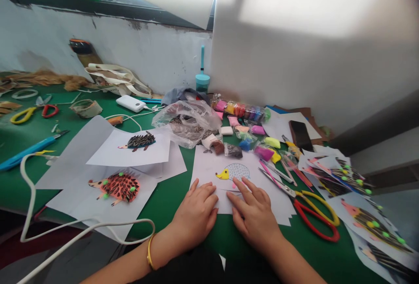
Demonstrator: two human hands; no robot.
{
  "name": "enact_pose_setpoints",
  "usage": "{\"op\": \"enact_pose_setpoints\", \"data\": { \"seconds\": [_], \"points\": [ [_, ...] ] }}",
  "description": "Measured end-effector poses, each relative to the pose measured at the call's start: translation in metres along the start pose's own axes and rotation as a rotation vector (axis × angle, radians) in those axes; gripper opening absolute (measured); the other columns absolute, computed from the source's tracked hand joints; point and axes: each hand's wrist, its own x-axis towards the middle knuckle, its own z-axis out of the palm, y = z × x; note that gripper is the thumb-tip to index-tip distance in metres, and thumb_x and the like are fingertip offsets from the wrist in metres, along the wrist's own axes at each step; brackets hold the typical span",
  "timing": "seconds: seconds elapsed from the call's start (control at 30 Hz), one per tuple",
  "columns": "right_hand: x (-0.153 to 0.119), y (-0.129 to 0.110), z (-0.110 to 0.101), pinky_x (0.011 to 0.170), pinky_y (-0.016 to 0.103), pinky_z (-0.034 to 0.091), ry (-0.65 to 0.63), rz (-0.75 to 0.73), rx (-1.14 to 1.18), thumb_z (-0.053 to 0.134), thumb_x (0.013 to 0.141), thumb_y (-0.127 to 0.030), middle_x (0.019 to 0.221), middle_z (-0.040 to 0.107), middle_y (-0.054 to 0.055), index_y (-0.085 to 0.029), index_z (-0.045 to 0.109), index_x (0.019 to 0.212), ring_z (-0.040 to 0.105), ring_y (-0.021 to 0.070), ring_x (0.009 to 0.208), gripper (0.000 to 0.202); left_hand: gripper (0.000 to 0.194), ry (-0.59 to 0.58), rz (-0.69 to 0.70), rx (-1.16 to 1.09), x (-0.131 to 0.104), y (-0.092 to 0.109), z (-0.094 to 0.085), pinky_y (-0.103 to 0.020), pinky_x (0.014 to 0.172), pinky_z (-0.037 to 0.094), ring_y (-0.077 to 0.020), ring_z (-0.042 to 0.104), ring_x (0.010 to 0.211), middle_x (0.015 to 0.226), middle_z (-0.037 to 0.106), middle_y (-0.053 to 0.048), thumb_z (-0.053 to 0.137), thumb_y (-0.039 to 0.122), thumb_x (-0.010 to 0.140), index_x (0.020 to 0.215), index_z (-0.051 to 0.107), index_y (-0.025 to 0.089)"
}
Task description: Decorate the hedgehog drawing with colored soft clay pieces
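A sheet of white paper (204,162) lies in front of me, bearing a hedgehog picture (238,171) with a yellow face and a blue-dotted, outlined body. A small pink piece (234,185) sits under the body. My left hand (198,209) rests on the paper's lower left, fingers stretched out and holding nothing. With its fingers spread, my right hand (253,212) lies on the paper, its fingertips by the lower edge of the hedgehog and close to the pink piece. Right of that hand, scissors (316,214) with red and yellow handles lie partly on the paper.
Packets of coloured clay (263,153) and a clear plastic bag (186,118) lie behind the paper. Finished hedgehog pictures are at left (119,188) and right (376,223). A white cable (81,231) crosses the left front. A phone (300,135) lies back right.
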Motion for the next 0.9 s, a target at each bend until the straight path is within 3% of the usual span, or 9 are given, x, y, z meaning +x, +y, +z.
{"op": "enact_pose_setpoints", "data": {
  "seconds": [0.1,0.27,0.63,0.8,0.9],
  "points": [
    [-0.004,0.002,-0.006,0.105,0.048,0.033,0.021,0.001,0.038,0.054,0.091,-0.027,0.143,0.056,0.003,-0.031,0.072,0.109,0.044,0.0303,0.134,0.026,0.019,-0.003,0.002,0.002,0.000,0.000,0.000,-0.060,0.115,0.034,-0.0283,0.056,0.125,0.127,0.064,-0.011,0.056,0.015,0.087,0.104,0.062,0.019],
    [-0.006,0.006,-0.010,0.104,0.048,0.035,0.052,0.020,-0.012,0.051,0.090,-0.022,0.140,0.057,0.006,-0.028,0.070,0.117,0.046,0.0310,0.133,0.033,0.019,0.000,-0.002,0.002,-0.001,0.000,0.000,-0.060,0.115,0.034,-0.0283,0.056,0.125,0.127,0.064,-0.012,0.056,0.014,0.086,0.103,0.063,0.019],
    [0.000,-0.001,0.000,0.104,0.051,0.034,-0.067,-0.028,-0.069,0.052,0.090,-0.026,0.151,0.047,0.006,-0.028,0.060,0.132,0.039,0.0316,0.139,0.043,0.022,-0.012,-0.003,-0.009,-0.001,0.000,0.001,-0.060,0.116,0.032,-0.0281,0.055,0.127,0.129,0.063,-0.011,0.055,0.016,0.087,0.108,0.062,0.019],
    [-0.004,0.003,-0.004,0.103,0.052,0.035,-0.041,-0.020,0.000,0.051,0.091,-0.026,0.148,0.050,0.004,-0.031,0.069,0.118,0.040,0.0320,0.138,0.032,0.020,-0.020,0.002,-0.002,-0.001,-0.001,0.000,-0.060,0.116,0.032,-0.0284,0.055,0.127,0.129,0.063,-0.011,0.054,0.016,0.087,0.106,0.062,0.018],
    [-0.005,0.004,-0.008,0.104,0.052,0.035,-0.037,-0.014,0.020,0.051,0.091,-0.025,0.148,0.051,0.004,-0.031,0.068,0.120,0.042,0.0322,0.136,0.034,0.020,-0.025,0.003,0.004,0.000,-0.001,0.001,-0.060,0.116,0.032,-0.0283,0.055,0.127,0.129,0.063,-0.011,0.054,0.016,0.088,0.106,0.062,0.018]
  ]
}}
